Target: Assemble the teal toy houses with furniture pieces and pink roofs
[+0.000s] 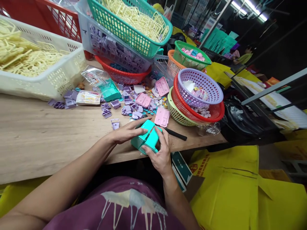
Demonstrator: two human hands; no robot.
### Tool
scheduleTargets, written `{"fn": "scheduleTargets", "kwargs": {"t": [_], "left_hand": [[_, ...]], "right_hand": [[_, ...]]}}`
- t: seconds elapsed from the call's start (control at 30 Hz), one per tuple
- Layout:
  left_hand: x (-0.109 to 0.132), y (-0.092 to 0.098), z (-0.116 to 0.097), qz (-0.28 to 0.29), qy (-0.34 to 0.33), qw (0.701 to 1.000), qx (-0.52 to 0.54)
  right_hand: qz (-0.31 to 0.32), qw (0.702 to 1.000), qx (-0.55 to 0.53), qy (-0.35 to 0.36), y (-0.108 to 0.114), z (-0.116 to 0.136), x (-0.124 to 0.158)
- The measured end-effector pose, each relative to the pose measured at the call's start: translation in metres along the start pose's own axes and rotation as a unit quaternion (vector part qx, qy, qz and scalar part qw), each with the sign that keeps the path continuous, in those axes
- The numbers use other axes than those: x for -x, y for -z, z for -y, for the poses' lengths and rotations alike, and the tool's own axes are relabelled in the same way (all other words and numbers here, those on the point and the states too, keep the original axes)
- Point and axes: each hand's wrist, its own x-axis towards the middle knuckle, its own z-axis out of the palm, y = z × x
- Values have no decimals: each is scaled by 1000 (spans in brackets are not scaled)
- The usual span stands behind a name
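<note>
Evidently, we are steadying the turquoise case (151, 139) left of the black tool (177, 134), our left hand (127, 132) clasping it, thumb and forefinger apart. Our right hand (161, 153) is pinching the half nearer the tool, presumably for control.

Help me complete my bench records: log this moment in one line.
left hand: holding turquoise plastic box | right hand: holding same box | box: dark line across top | nearby: slim black bar, flat pink plastic panel

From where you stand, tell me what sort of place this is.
Probably a toy-assembly workshop: a teal-green basket piled with yellow plastic parts, loose purple pieces spread on a wooden table, and yellow packaging whose print seems to read TOYS.
</note>
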Motion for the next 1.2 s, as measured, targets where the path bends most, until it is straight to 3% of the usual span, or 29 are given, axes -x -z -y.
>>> {"fn": "scheduleTargets", "kwargs": {"t": [0.17, 0.33, 0.47, 0.7, 0.83, 1.2], "left_hand": [[4, 1, 4, 0, -26, 1000, -15], [12, -5, 9, -11, -36, 997, 72], [12, -9, 9, 0, -37, 996, 83], [9, -18, 9, -53, -30, 996, 64], [8, -23, 8, -81, -27, 991, 104], [8, -28, 8, -109, -23, 985, 133]], "right_hand": [[26, 999, -29, -7, 0, -2, -1], [15, 999, -41, -5, 3, -10, 1], [18, 999, -29, -8, 3, -14, 3], [15, 999, -41, -8, 0, -17, 3], [26, 999, -47, -3, 2, -20, 4], [42, 997, -68, -15, 4, -23, 8]]}}
